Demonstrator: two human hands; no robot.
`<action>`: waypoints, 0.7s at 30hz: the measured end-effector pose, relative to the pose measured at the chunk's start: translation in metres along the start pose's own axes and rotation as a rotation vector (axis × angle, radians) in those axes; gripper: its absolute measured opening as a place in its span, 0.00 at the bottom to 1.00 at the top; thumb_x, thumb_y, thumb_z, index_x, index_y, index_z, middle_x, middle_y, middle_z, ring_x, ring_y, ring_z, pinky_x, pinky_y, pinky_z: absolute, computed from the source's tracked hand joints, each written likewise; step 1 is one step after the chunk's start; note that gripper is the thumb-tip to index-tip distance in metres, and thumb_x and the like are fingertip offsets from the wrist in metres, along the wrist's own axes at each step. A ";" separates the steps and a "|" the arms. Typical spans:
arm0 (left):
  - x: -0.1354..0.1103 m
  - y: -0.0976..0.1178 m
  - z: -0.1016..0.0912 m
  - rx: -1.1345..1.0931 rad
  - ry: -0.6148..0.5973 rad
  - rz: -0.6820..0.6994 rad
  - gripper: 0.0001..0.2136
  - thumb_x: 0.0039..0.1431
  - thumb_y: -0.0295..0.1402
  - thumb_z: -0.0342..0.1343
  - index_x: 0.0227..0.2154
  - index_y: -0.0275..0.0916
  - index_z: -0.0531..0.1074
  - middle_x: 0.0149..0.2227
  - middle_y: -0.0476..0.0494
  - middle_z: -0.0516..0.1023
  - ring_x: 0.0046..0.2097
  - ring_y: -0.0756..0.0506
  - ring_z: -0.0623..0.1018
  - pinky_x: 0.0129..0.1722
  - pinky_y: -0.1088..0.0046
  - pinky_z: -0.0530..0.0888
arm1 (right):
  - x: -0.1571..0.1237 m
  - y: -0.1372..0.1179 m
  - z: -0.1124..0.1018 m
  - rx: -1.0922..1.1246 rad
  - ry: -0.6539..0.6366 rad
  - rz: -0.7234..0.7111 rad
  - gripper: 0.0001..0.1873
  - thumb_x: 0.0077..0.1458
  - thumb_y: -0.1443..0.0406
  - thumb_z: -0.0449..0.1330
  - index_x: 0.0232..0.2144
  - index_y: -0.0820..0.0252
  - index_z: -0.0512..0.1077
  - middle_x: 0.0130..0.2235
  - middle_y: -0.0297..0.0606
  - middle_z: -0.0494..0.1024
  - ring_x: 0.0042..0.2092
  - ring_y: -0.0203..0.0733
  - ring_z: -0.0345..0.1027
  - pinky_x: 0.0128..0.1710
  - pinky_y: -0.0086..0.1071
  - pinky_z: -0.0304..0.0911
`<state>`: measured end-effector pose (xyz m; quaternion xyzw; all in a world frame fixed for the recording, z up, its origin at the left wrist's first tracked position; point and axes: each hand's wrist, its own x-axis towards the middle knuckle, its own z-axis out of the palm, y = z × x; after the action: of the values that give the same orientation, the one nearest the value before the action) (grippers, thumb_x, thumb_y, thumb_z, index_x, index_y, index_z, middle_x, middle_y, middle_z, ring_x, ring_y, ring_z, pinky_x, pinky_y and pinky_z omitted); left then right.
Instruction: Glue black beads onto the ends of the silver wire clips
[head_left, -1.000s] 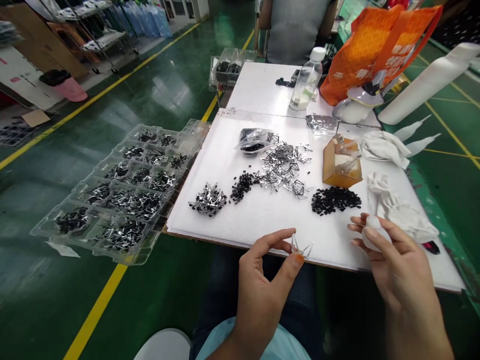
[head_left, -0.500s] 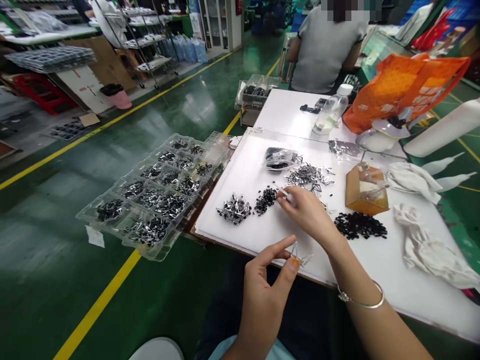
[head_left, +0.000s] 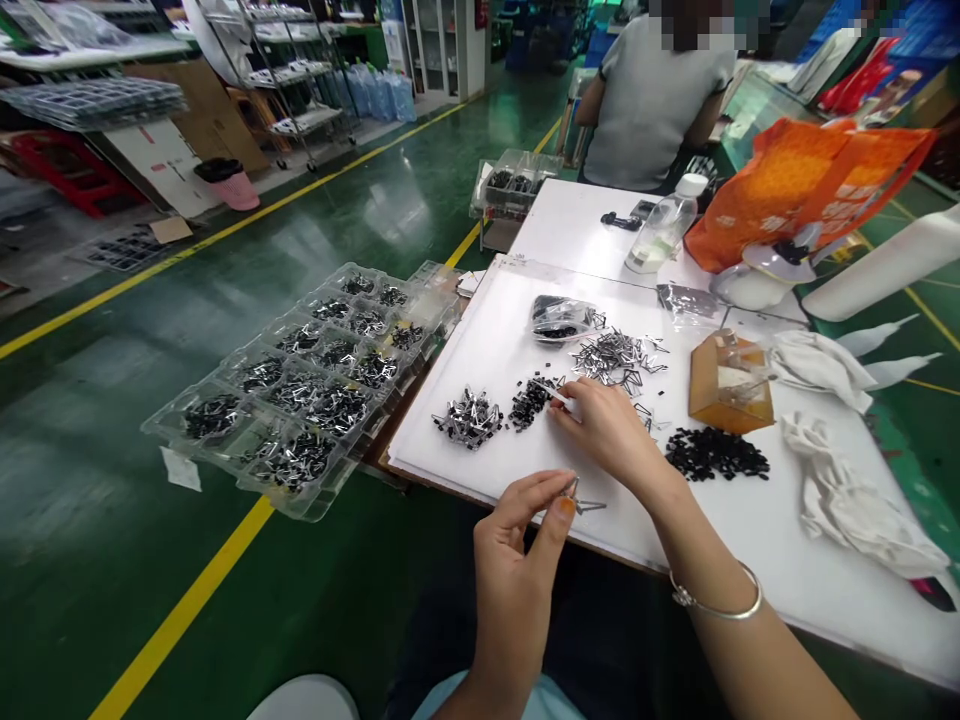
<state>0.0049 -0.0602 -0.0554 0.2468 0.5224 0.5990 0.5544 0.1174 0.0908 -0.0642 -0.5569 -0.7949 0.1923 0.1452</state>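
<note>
Metal clip point(head_left: 579, 500), wiry, held in a narrow pinch by left hand point(head_left: 514, 565) above the near edge of white foam board point(head_left: 465, 350). Silver pin point(head_left: 551, 392) pinched narrowly by right hand point(head_left: 606, 432), just beside heap of black pieces point(head_left: 529, 404). Loose wire clips point(head_left: 616, 355) beyond; clear plastic tray point(head_left: 174, 405), compartments filled, left of board.

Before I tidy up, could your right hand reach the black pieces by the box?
Probably yes: the right hand is close to the black pieces, and nothing tall stands between them.
</note>
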 end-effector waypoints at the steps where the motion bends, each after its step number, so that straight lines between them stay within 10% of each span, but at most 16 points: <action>1: 0.000 0.001 0.000 -0.012 0.010 0.000 0.06 0.64 0.34 0.67 0.42 0.47 0.89 0.51 0.44 0.88 0.53 0.43 0.85 0.53 0.75 0.79 | -0.001 -0.001 -0.001 0.030 0.008 0.009 0.06 0.62 0.66 0.58 0.31 0.57 0.71 0.37 0.44 0.79 0.36 0.47 0.69 0.42 0.39 0.56; 6: 0.001 0.004 0.002 -0.084 0.017 -0.025 0.05 0.63 0.32 0.68 0.39 0.45 0.89 0.52 0.43 0.87 0.55 0.42 0.85 0.52 0.78 0.81 | -0.010 -0.001 -0.009 0.262 0.062 0.103 0.11 0.55 0.65 0.60 0.22 0.54 0.66 0.19 0.31 0.65 0.24 0.39 0.55 0.32 0.36 0.52; 11: 0.003 0.007 0.004 -0.127 0.051 -0.065 0.04 0.59 0.31 0.72 0.37 0.44 0.89 0.48 0.42 0.89 0.48 0.43 0.88 0.50 0.78 0.82 | -0.036 0.012 -0.018 0.697 0.129 0.214 0.13 0.52 0.54 0.67 0.31 0.58 0.76 0.28 0.35 0.77 0.24 0.36 0.60 0.25 0.33 0.56; 16: 0.006 0.008 0.004 -0.100 0.056 -0.071 0.02 0.56 0.31 0.73 0.33 0.43 0.89 0.48 0.42 0.89 0.44 0.44 0.89 0.46 0.80 0.83 | -0.085 0.022 -0.024 1.037 0.265 0.314 0.17 0.54 0.50 0.69 0.38 0.55 0.81 0.15 0.25 0.59 0.23 0.38 0.60 0.26 0.32 0.62; 21: 0.009 0.004 0.007 -0.079 0.030 -0.072 0.03 0.55 0.29 0.74 0.32 0.43 0.89 0.46 0.42 0.90 0.46 0.44 0.89 0.46 0.82 0.82 | -0.131 0.015 -0.025 1.348 0.310 0.420 0.14 0.53 0.52 0.74 0.37 0.52 0.81 0.27 0.29 0.76 0.17 0.24 0.45 0.25 0.31 0.67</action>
<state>0.0072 -0.0487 -0.0525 0.1968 0.5150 0.6026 0.5770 0.1854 -0.0239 -0.0513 -0.5080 -0.3499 0.5835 0.5283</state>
